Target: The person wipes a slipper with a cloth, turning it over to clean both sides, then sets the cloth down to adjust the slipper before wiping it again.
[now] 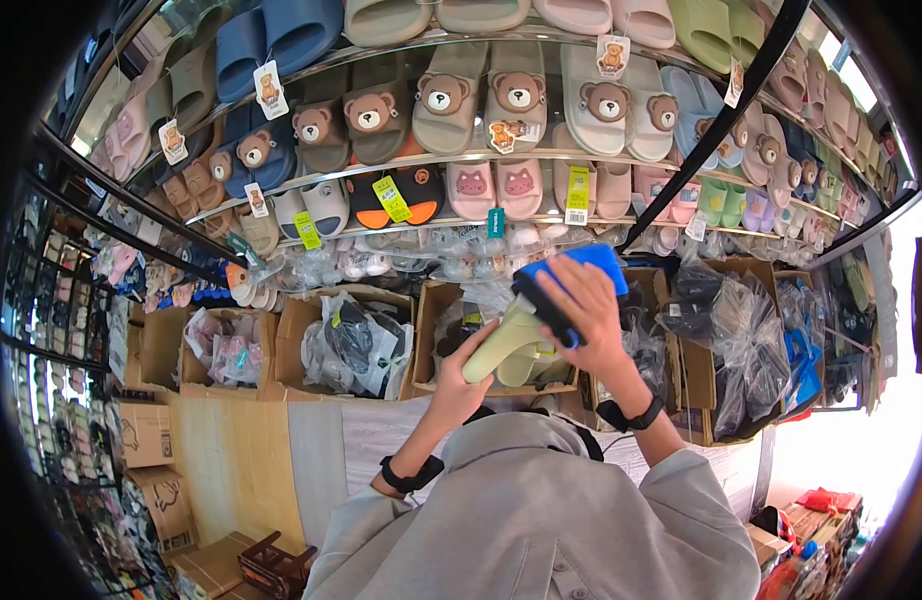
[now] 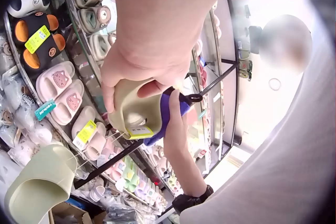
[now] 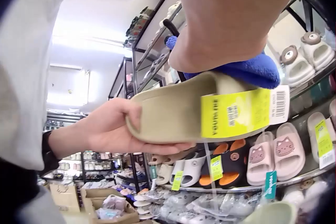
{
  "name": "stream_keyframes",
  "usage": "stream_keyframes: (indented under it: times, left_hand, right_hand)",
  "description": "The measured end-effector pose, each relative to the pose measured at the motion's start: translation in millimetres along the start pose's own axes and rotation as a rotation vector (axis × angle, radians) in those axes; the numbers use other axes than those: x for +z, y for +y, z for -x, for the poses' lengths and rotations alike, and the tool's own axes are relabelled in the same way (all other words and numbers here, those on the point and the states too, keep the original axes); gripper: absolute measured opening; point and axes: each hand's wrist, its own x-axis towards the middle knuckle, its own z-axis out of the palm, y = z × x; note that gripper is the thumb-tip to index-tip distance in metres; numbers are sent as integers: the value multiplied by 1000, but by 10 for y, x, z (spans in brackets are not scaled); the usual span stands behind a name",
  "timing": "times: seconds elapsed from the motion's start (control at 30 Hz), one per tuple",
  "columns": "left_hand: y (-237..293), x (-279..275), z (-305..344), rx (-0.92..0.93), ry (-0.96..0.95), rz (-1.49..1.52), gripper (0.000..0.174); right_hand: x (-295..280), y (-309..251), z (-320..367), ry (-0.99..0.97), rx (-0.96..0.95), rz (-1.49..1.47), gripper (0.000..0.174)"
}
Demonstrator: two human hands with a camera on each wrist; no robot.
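Observation:
My left hand point(image 1: 463, 375) grips a pale green slide slipper point(image 1: 501, 345) by its sole, thumb on the footbed in the right wrist view. A yellow tag point(image 3: 236, 113) with a white barcode label hangs at its strap. My right hand point(image 1: 586, 315) holds a fuzzy blue cleaning pad point(image 1: 603, 265) with a black part point(image 1: 543, 305), over the slipper's strap end. From the left wrist view, the blue pad point(image 2: 167, 113) lies along the slipper's side, a black loop point(image 2: 194, 98) at its end. The matching slipper point(image 2: 42, 182) dangles below on a thin tag string.
Curved shelves of slippers rise in front, including bear-face pairs point(image 1: 446, 95) and pink cat pairs point(image 1: 496, 188). Beneath them stand open cardboard boxes point(image 1: 296, 310) of bagged footwear. A black rack post point(image 1: 716, 125) slants at the right. Closed cartons point(image 1: 146, 435) and a small wooden stool point(image 1: 276, 563) are lower left.

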Motion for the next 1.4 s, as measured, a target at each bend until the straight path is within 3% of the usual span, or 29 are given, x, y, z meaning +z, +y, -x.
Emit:
stream_keyframes:
  times: [0.07,0.17,0.27,0.3,0.43,0.57,0.67,0.8,0.97,1.07,1.17,1.27,1.3,1.4]
  left_hand:
    - [-6,66,2,3,45,-10,64]
    - [-250,36,-3,-145,3,16,47]
    - [-261,50,69,187,46,-114,37]
    - [-257,53,67,216,36,-98,39]
    - [-164,32,49,-100,-17,11,45]
    - [-60,28,50,-37,21,-45,60]
    - [59,23,33,0,-19,-19,71]
    - [49,18,46,-1,-24,-13,70]
    - [68,65,7,4,9,17,66]
    - [-39,21,13,-85,-3,-35,58]
    - [-26,9,60,-37,-32,-7,52]
    - [-72,16,88,-27,-17,7,53]
    - [-179,-40,105,-103,-42,-33,60]
    - [68,-31,65,11,-103,15,75]
  right_hand:
    - [54,-192,24,-41,-37,-56,75]
    - [102,-460,85,-76,-131,-138,70]
    - [97,-583,127,-122,-290,-131,67]
    - [66,-579,124,-154,-316,-103,67]
    - [45,-409,114,-102,-255,-73,69]
    - [30,-95,141,-50,-118,-14,71]
    - [1,100,129,93,-5,-16,67]
    - [57,209,139,187,199,-105,69]
    - [84,-125,166,77,29,-17,69]
    - [135,-427,216,14,-56,-37,72]
    - [158,-559,282,-39,-184,13,67]
    - [41,-507,268,-28,-138,-77,66]
    - [46,-413,279,4,-121,-84,65]
    - [-28,-175,300,74,-10,-94,64]
